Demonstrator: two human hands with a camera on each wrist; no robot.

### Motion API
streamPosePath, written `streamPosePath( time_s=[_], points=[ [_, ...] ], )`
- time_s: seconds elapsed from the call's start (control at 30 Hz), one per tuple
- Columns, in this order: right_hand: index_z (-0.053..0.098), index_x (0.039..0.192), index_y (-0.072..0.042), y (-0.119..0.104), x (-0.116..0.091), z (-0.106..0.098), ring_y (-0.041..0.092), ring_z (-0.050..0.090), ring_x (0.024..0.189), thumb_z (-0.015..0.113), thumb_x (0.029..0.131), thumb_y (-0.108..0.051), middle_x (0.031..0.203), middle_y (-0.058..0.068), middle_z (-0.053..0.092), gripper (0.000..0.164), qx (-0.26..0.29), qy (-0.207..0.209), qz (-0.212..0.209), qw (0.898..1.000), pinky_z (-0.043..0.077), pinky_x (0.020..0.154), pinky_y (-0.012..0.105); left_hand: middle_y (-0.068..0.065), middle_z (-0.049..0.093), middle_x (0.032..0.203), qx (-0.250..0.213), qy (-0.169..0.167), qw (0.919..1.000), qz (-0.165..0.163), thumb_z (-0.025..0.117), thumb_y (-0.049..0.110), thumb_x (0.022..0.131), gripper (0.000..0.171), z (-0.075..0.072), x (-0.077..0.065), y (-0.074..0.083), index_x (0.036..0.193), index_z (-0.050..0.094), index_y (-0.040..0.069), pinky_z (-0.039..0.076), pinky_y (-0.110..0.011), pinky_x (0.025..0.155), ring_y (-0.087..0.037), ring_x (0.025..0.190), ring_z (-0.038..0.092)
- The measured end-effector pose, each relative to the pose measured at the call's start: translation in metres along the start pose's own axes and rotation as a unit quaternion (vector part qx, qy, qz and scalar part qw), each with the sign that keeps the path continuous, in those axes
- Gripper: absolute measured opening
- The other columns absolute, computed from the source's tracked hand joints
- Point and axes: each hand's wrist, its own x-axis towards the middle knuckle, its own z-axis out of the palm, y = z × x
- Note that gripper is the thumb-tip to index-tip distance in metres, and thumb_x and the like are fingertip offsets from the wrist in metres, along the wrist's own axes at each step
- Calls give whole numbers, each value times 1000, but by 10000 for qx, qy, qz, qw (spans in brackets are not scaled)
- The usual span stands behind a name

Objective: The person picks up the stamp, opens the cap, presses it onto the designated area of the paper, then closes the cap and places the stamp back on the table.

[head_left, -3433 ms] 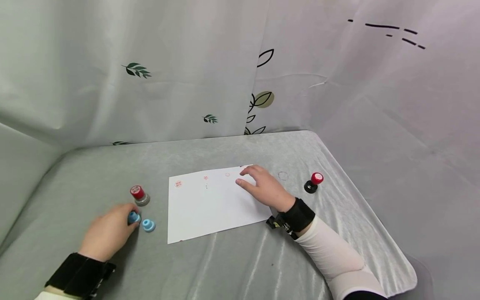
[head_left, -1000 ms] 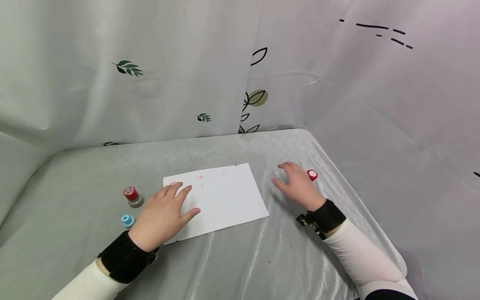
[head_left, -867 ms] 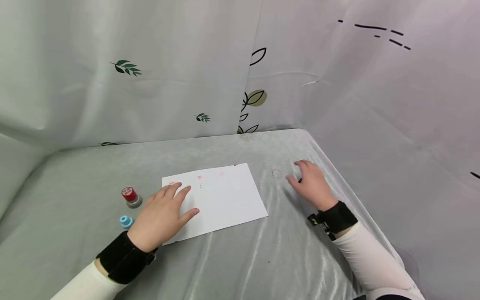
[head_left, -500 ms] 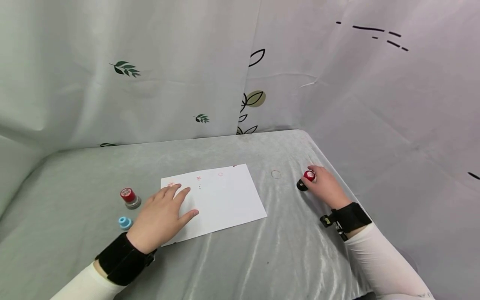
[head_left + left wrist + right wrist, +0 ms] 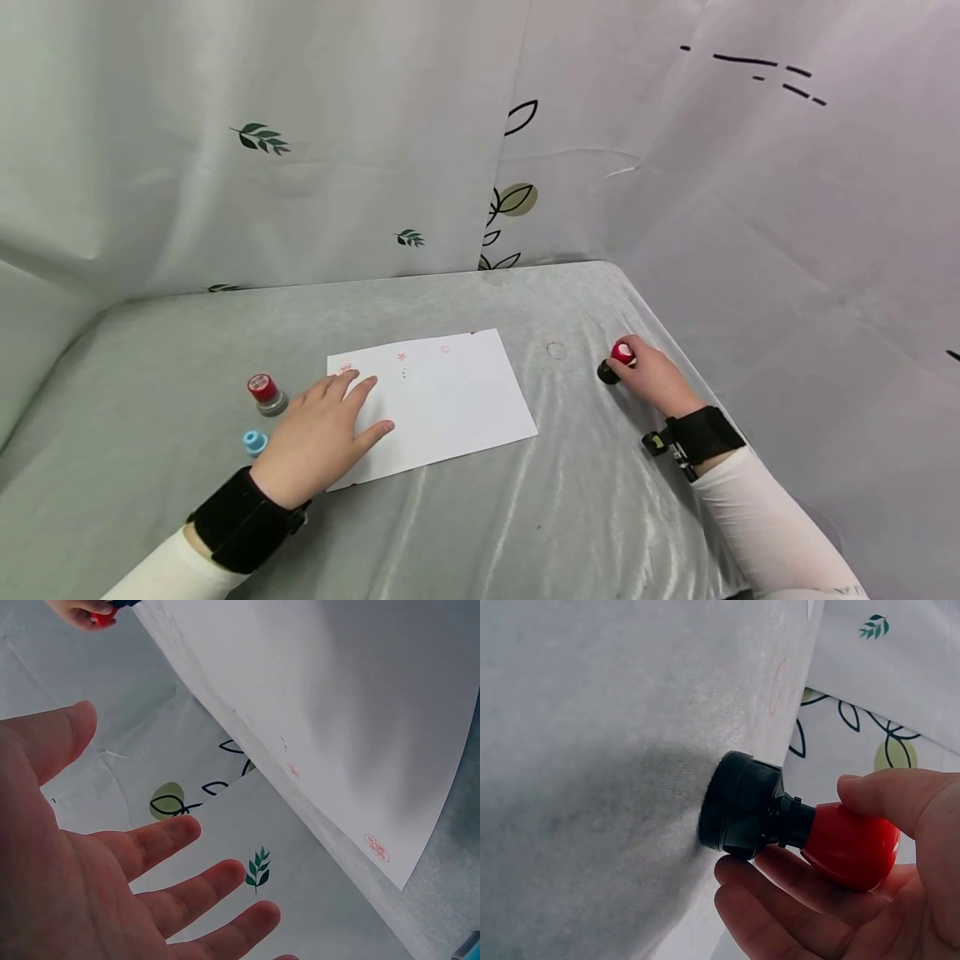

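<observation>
At the table's right side, my right hand (image 5: pixel 656 379) grips a self-inking stamp (image 5: pixel 847 844) with a red knob and round black base. Thumb and fingers surround the knob in the right wrist view, and the base stands on the cloth. My left hand (image 5: pixel 315 437), fingers spread, lies over the left part of a white sheet of paper (image 5: pixel 457 392); whether it touches cannot be told. Along the sheet's far edge are small red stamp prints and a few dots. A blue cap-like piece (image 5: pixel 255 442) sits beside the left hand, partly hidden by it.
A red-topped stamp with a clear base (image 5: pixel 266 394) stands left of the paper. A faint ring mark (image 5: pixel 556 351) shows on the grey cloth (image 5: pixel 465 525) between paper and right hand. White patterned curtains (image 5: pixel 360 150) hang behind the table and at its right.
My left hand has left the blue pieces and moved right over the paper. My right hand has moved right, off the paper, and taken hold of the red-and-black stamp.
</observation>
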Motion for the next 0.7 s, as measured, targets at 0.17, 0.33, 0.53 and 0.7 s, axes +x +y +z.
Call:
streamPosePath(
  time_s=[0.17,0.33,0.53,0.7],
  points=[
    [48,128,-1,-7,0,1,29,60,90,59,96,-31,103,17,64,44,193,-86,11,9998,46,70,41,-24,48,136,-44,55,10000,8,62,52,88,68,1,-1,-1,136,53,4,37,-64,94,-42,121,41],
    [50,128,-1,-26,1,5,29,60,91,60,96,-29,105,18,63,44,513,-11,-193,9985,48,71,42,-24,49,136,-52,96,9999,4,61,53,88,69,1,-2,-2,136,53,4,37,-64,93,-41,121,41],
    [54,123,-4,-60,6,19,23,62,86,63,94,-29,102,14,65,39,877,91,-530,9947,49,69,38,-23,49,136,-23,10,10000,-95,60,55,88,70,0,-1,0,137,52,6,38,-64,93,-40,122,41],
    [57,120,-6,-94,7,31,20,61,82,66,92,-28,100,12,66,37,1270,13,-797,9887,50,68,36,-21,52,133,-68,99,9999,19,60,55,88,70,0,1,4,138,51,6,41,-61,93,-38,122,42]
  ],
)
